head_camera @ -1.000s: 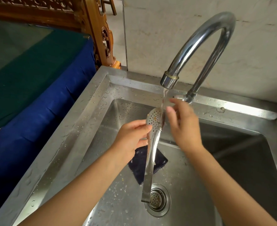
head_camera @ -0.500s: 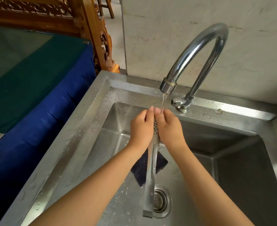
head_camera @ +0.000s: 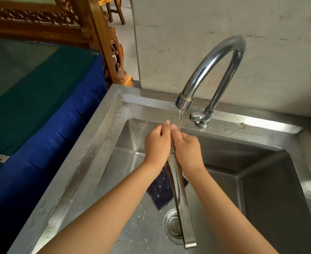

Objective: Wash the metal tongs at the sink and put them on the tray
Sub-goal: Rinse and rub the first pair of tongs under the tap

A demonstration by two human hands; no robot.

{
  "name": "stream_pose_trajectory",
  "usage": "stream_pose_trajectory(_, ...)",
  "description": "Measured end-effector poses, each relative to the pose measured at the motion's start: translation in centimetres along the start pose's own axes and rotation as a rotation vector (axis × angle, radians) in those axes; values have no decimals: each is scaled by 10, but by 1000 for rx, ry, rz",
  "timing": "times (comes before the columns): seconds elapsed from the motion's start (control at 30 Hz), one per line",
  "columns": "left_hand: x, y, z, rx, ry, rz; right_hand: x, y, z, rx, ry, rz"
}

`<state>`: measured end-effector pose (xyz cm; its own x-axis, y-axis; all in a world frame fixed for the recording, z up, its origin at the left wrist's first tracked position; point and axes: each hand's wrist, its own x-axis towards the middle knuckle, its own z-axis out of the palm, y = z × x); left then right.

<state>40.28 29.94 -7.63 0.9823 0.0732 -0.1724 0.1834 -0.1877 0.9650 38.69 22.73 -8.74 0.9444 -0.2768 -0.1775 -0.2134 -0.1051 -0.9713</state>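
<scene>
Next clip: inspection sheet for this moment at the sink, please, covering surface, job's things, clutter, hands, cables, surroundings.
Surface: steel sink, wet, droplets on its rim; drain strainer in the basin floor.
Job's things: metal tongs held head up, handle end hanging over the drain strainer; thin water stream from the faucet lands at the fingertips; tray not in view.
Clutter: dark pad on the basin floor behind the tongs.
Hands: left hand and right hand grip the perforated head from either side.
Cables: nothing seen.
Surroundings: covered table, green over blue, left of the sink; carved wooden frame behind it; pale wall behind the faucet.
</scene>
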Motion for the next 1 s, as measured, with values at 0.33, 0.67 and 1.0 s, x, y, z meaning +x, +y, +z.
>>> stream_pose_trajectory(0.33,-28,-12,-3,52,-148,-68,10,-7,-5,81,80,-72)
stream_pose_trajectory(0.67,-26,-9,-22,-93,-147,-96,-6,-4,-20,135,-321,-71)
stream_pose_trajectory(1.0,-35,-6,-25,-285,-287,-140,16,-11,-4,-116,187,-197)
